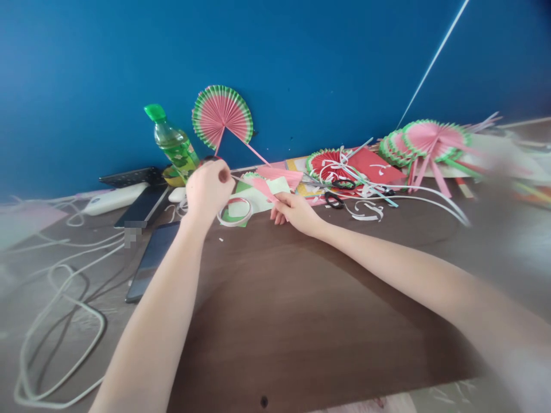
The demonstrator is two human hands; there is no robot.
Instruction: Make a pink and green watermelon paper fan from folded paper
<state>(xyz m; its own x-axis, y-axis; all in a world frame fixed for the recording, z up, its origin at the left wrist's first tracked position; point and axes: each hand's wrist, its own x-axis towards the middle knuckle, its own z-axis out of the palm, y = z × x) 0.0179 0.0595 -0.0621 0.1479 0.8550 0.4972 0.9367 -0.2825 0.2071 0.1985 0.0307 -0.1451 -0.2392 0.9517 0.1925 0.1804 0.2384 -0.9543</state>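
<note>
Blue wall [301, 69] rises behind the brown surface [275, 304]. Just right of the tape roll [236, 224], the right hand [299, 212] clamps its grip on pink paper [264, 190]; left of the roll, the left hand [209, 186] curls, its hold unclear.

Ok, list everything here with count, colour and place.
Wall: one, blue, behind
Table: one, brown, below
Bottle: one, green, left
Upright fan: one, pink-green, against wall
Red fan: one, red-green, behind scissors
Fan pile: one, pink-green, right
Scissors: one pair, black-handled, centre right
Ring: one, white, between hands
Tablet: one, black, left
Device: one, white, left
Slabs: two, black, back left
Cables: several, white, left
Scraps: many, white, around scissors
Papers: several, green, pink, red, centre
Far right: blurred
Left hand: one, bare, near bottle
Right hand: one, bare, pinching papers
</note>
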